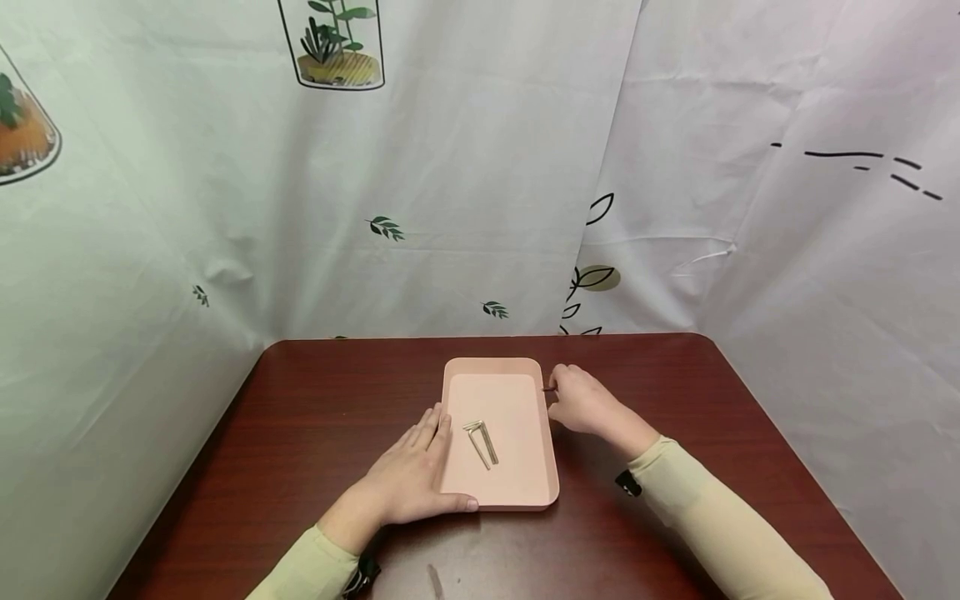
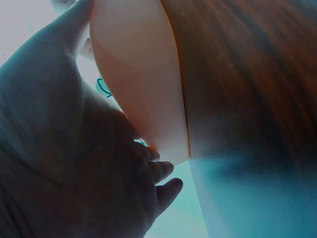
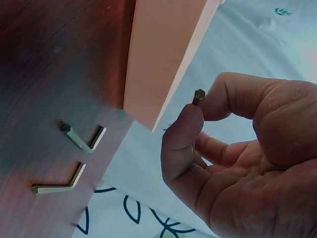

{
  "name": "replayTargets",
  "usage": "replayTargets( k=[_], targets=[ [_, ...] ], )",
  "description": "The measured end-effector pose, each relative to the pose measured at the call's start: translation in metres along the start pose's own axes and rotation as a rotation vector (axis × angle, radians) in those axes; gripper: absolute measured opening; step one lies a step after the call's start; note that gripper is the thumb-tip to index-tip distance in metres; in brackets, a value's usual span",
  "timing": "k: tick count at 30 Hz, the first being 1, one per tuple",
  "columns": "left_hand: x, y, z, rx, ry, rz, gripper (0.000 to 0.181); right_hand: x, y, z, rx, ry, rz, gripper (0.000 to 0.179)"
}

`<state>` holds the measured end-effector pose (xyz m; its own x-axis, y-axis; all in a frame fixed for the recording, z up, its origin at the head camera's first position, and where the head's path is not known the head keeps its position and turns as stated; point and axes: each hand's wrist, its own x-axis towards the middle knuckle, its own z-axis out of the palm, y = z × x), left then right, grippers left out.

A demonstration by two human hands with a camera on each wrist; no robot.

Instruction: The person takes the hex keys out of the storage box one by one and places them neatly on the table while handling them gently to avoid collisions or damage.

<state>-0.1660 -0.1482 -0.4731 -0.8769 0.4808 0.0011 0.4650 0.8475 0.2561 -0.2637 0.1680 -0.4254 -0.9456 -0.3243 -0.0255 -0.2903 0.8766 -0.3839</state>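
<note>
A shallow pink tray lies on the table with a few brass-coloured hex keys close together in it. My left hand rests against the tray's left side, its fingers straight along the rim and its thumb at the front edge. Just off the tray's right side, my right hand pinches a hex key between thumb and index finger. Only a short end of that key shows. Two more hex keys, one bent key and another, lie on the table in the right wrist view.
The dark red wooden table has rounded far corners. White curtains with leaf and plant prints hang behind it and at both sides. A small grey mark or sliver shows near the table's front.
</note>
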Motion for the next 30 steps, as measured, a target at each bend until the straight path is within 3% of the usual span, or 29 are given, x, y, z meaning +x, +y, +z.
replayTargets(
  k=[30],
  targets=[
    [0.000,0.000,-0.001,-0.012,-0.006,-0.004,0.139,-0.004,0.037,-0.009,-0.015,0.029,0.020,0.029]
  ],
)
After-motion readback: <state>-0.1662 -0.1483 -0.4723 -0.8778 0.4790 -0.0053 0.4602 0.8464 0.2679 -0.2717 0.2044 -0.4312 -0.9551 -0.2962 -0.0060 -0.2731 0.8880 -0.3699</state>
